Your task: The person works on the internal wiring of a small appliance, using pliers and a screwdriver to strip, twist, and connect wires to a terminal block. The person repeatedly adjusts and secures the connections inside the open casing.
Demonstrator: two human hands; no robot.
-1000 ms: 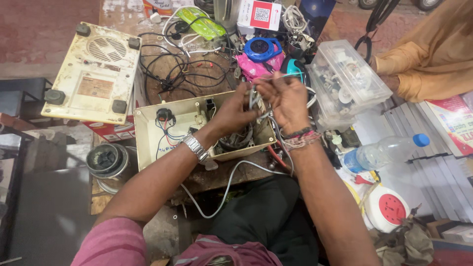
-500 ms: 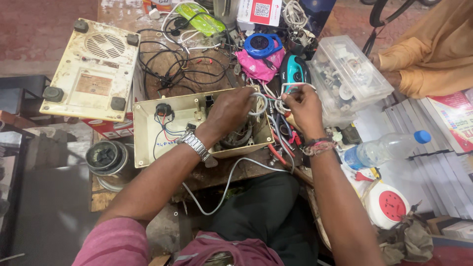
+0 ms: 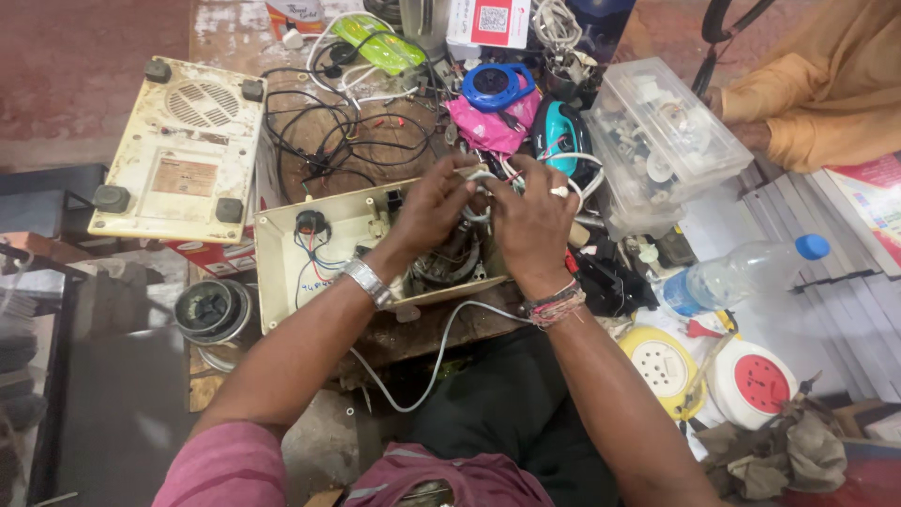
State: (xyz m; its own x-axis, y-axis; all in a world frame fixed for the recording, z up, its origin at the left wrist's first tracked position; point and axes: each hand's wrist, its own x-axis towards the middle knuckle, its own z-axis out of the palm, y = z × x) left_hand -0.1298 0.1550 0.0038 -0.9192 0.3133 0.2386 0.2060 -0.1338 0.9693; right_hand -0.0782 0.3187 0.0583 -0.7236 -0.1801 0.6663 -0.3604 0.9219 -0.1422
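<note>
Two hands meet over the open cream casing [image 3: 314, 253] near the front edge of the cluttered wooden tabletop [image 3: 375, 150]: the left hand [image 3: 434, 208] and right hand [image 3: 533, 223] both pinch the white wires [image 3: 474, 180] bunched above its inner parts. Pulled too hard, a wire could tear from its joint inside. The casing overhangs the edge, so a tug might tip it off. The water bottle [image 3: 727, 274] close by could spill onto the loose parts.
</note>
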